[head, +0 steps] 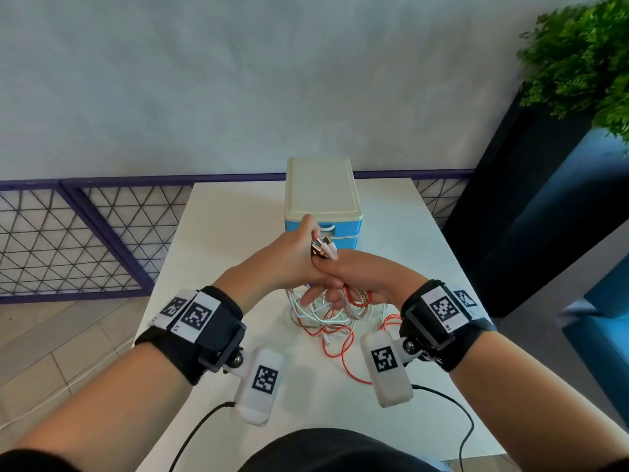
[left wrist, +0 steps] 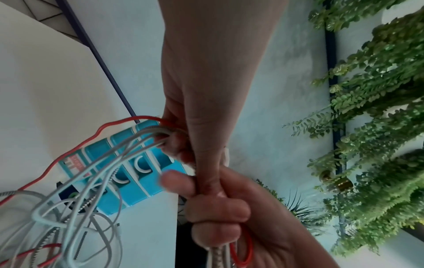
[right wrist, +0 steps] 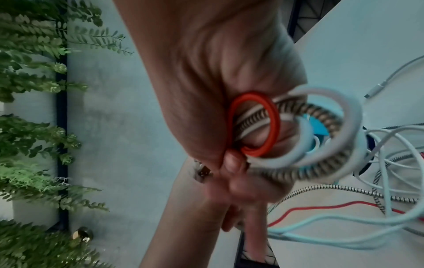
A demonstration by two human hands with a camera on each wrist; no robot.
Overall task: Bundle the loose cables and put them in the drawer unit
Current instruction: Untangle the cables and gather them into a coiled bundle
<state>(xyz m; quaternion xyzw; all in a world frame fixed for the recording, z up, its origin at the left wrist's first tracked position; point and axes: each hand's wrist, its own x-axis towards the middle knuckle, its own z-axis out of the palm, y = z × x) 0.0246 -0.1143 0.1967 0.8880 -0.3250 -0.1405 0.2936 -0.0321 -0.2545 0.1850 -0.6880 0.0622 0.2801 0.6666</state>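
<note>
Midway through the bundling, loose lengths of the cables (head: pixel 335 321) trail in red, white, pale blue and braided loops across the white surface (head: pixel 218 240) at 6 o'clock of the hands. Above them, the right hand (head: pixel 360 277) curls its fingers (right wrist: pixel 234 163) round several tight coils, while the left hand (head: pixel 289 253), at its 9 o'clock and touching it, pinches the gathered plug ends upright. Most of the length appears unwound. Beyond, at 12 o'clock, the blue drawer unit (head: pixel 321 185) stands with its visible drawers closed; stowing is judged not yet begun.
</note>
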